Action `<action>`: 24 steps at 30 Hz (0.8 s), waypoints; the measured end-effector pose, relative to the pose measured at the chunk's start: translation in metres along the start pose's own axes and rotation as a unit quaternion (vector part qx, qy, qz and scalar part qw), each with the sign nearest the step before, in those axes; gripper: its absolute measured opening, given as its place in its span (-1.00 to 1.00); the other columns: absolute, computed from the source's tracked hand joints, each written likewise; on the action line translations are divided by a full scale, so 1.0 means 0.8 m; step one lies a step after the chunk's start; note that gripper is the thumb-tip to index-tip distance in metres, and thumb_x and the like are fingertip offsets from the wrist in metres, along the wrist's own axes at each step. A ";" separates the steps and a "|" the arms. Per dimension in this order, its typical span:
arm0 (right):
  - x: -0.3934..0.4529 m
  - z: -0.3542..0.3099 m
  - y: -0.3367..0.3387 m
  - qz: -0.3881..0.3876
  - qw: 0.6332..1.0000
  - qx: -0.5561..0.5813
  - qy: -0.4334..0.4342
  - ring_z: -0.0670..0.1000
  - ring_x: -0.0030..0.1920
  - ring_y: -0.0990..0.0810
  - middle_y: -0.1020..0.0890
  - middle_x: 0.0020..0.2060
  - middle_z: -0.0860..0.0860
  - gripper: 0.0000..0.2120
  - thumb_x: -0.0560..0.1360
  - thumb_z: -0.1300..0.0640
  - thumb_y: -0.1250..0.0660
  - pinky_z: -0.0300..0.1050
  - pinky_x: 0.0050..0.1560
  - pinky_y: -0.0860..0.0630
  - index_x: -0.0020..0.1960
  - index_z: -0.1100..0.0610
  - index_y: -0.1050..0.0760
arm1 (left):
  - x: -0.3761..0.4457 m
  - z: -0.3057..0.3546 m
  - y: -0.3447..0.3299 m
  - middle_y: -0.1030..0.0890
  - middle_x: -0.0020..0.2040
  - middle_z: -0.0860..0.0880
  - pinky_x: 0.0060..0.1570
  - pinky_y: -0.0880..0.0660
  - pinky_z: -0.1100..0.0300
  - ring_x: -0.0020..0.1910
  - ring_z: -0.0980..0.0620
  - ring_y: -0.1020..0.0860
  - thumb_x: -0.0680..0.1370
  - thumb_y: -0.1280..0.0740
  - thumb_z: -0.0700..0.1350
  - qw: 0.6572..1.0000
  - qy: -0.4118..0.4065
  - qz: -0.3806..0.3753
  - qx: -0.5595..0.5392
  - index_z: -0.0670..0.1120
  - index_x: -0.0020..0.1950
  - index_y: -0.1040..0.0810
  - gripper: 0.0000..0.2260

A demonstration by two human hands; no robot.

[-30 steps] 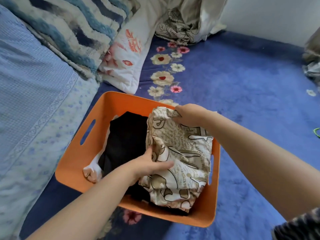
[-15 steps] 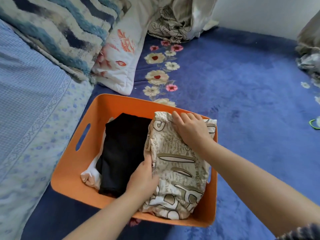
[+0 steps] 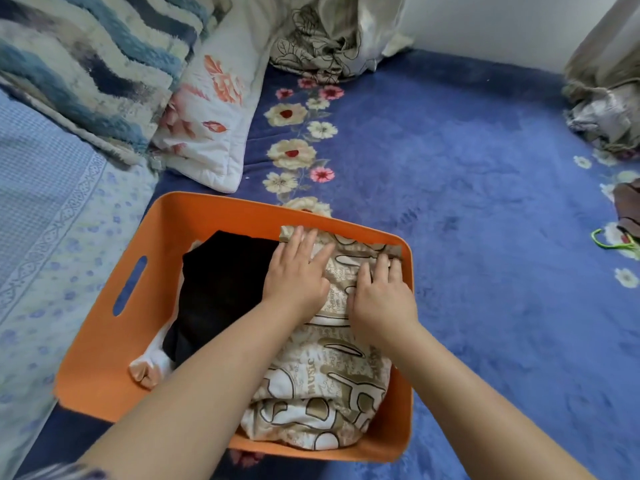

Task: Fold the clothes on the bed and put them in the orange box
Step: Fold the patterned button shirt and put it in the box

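Left surroundings: a pale blue quilt (image 3: 52, 209) lies left of the box; a blue-and-white wavy blanket (image 3: 90, 57) and 1 floral pillow (image 3: 214, 109) sit at far left.
Orange box (image 3: 104, 348): rests on the blue floral bedspread (image 3: 467, 202), near centre; 1 handle slot shows in its left wall.
Black garment (image 3: 221, 289): 1, folded, in the left half of the box, over a white-and-peach cloth (image 3: 152, 368) peeking out at its near-left.
Patterned garment (image 3: 329, 375): 1, cream and brown, folded, in the right half of the box; long axis runs near to far.
Left hand (image 3: 298, 271): flat, fingers straight, pressing the far-left part of the patterned garment, its edge on the black one.
Right hand (image 3: 381, 296): flat, fingers straight, pressing the far-right part.
Far: a crumpled beige floral cloth (image 3: 322, 36) at the wall.
Right surroundings: 1 crumpled grey-beige heap (image 3: 606, 109) far right; a brown item (image 3: 628, 206) with a green cord (image 3: 613, 242) at the right edge.
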State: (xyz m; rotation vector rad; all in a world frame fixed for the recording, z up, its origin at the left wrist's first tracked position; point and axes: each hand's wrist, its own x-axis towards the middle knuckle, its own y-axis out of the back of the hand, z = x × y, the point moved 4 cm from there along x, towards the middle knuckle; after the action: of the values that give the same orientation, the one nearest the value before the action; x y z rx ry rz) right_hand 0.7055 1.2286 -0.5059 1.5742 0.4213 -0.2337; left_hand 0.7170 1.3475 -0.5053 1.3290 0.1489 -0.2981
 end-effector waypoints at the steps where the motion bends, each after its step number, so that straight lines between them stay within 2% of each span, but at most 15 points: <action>1: 0.006 0.002 0.002 -0.034 0.999 -0.007 -0.006 0.25 0.48 0.04 0.01 0.48 0.26 -0.47 0.62 -0.01 0.06 0.05 0.40 -0.14 0.50 0.22 0.03 | 0.008 -0.001 -0.006 0.18 0.54 -0.05 0.44 0.24 0.04 0.50 -0.04 0.25 0.60 -0.04 -0.06 1.000 0.004 -0.011 0.006 0.06 0.53 0.06 -0.48; 3: 0.013 0.001 0.010 -0.046 0.999 -0.006 0.003 0.22 0.40 -0.13 -0.18 0.40 0.23 -0.52 0.61 -0.02 0.01 0.00 0.25 -0.31 0.44 0.22 -0.11 | 0.018 -0.003 -0.011 0.12 0.55 -0.05 0.44 0.23 0.00 0.51 -0.06 0.20 0.60 -0.03 -0.05 0.999 0.011 -0.029 0.008 0.07 0.53 0.01 -0.50; 5: 0.023 0.002 0.013 -0.050 0.999 0.020 0.009 0.19 0.30 -0.25 -0.32 0.29 0.20 -0.58 0.60 -0.01 -0.01 0.00 0.16 -0.35 0.35 0.22 -0.22 | 0.028 -0.006 -0.015 0.07 0.54 -0.04 0.44 0.19 -0.04 0.51 -0.06 0.16 0.58 -0.05 -0.06 1.000 0.009 -0.025 0.004 0.08 0.51 -0.05 -0.51; 8: 0.040 0.007 0.014 -0.076 0.995 0.056 -0.004 0.21 0.26 -0.31 -0.39 0.24 0.22 -0.62 0.60 0.04 -0.01 0.03 0.17 -0.32 0.30 0.25 -0.28 | 0.037 -0.011 -0.028 0.05 0.54 0.01 0.44 0.16 -0.06 0.51 -0.02 0.17 0.56 -0.08 -0.06 1.000 0.000 -0.022 -0.018 0.10 0.49 -0.11 -0.51; 13: 0.051 0.009 0.020 -0.099 0.992 0.072 -0.014 0.23 0.24 -0.35 -0.41 0.22 0.22 -0.62 0.59 0.06 -0.09 0.03 0.11 -0.35 0.31 0.25 -0.28 | 0.033 -0.012 -0.044 0.15 0.54 0.02 0.43 0.25 -0.08 0.50 -0.01 0.25 0.56 -0.08 -0.05 0.998 0.012 -0.057 -0.011 0.13 0.51 0.00 -0.46; 16: 0.037 0.004 0.030 -0.010 1.000 -0.004 0.024 0.19 0.19 -0.36 -0.44 0.15 0.17 -0.75 0.55 0.17 -0.13 -0.03 -0.02 -0.33 0.20 0.22 -0.36 | 0.019 -0.006 -0.021 0.08 0.54 -0.03 0.42 0.22 -0.13 0.51 -0.02 0.18 0.57 -0.07 0.01 0.998 -0.010 -0.044 0.038 0.04 0.51 -0.05 -0.50; 18: 0.031 0.004 0.032 0.021 0.998 -0.023 0.050 0.17 0.17 -0.36 -0.44 0.13 0.15 -0.78 0.55 0.20 -0.11 -0.04 -0.02 -0.32 0.18 0.22 -0.36 | -0.006 0.002 -0.010 0.08 0.55 -0.04 0.43 0.21 -0.11 0.52 -0.01 0.17 0.55 0.09 0.19 0.993 -0.074 -0.055 0.077 -0.03 0.53 -0.01 -0.42; 20: 0.029 0.006 0.027 -0.022 0.998 -0.016 0.057 0.20 0.24 -0.34 -0.40 0.22 0.20 -0.70 0.56 0.20 -0.07 -0.02 0.06 -0.35 0.27 0.24 -0.29 | -0.039 0.002 -0.012 0.24 0.53 -0.04 0.42 0.29 -0.08 0.49 -0.03 0.29 0.36 0.32 0.42 0.974 -0.142 -0.131 0.117 -0.06 0.54 0.16 -0.14; 21: 0.029 0.008 0.021 -0.057 0.997 -0.019 0.057 0.23 0.33 -0.27 -0.33 0.31 0.24 -0.62 0.58 0.19 -0.05 0.02 0.18 -0.34 0.36 0.26 -0.20 | -0.054 -0.002 -0.017 0.36 0.48 -0.05 0.40 0.33 -0.07 0.45 -0.06 0.39 0.26 0.34 0.52 0.959 -0.165 -0.182 0.138 -0.07 0.51 0.28 -0.02; 23: 0.031 0.013 0.008 -0.137 0.988 -0.040 0.061 0.27 0.47 0.00 -0.04 0.47 0.27 -0.47 0.62 0.10 0.02 0.11 0.38 -0.16 0.49 0.29 0.08 | -0.071 -0.015 -0.029 0.52 0.35 -0.09 0.36 0.39 -0.08 0.32 -0.10 0.56 0.13 0.27 0.56 0.929 -0.184 -0.267 0.178 -0.08 0.38 0.48 0.05; 24: 0.034 0.016 0.004 -0.164 0.983 -0.051 0.061 0.27 0.49 0.12 0.07 0.49 0.26 -0.43 0.63 0.04 0.05 0.13 0.43 -0.07 0.50 0.27 0.19 | -0.070 -0.022 -0.034 0.57 0.31 -0.11 0.35 0.40 -0.10 0.26 -0.10 0.60 0.12 0.20 0.56 0.920 -0.185 -0.288 0.190 -0.08 0.32 0.52 0.05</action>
State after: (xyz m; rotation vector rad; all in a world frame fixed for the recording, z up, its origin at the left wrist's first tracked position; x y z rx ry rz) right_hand 0.7329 1.2193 -0.5147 1.4170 0.7789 -0.3642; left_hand 0.6565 1.3657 -0.5196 1.5647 0.1654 -1.1179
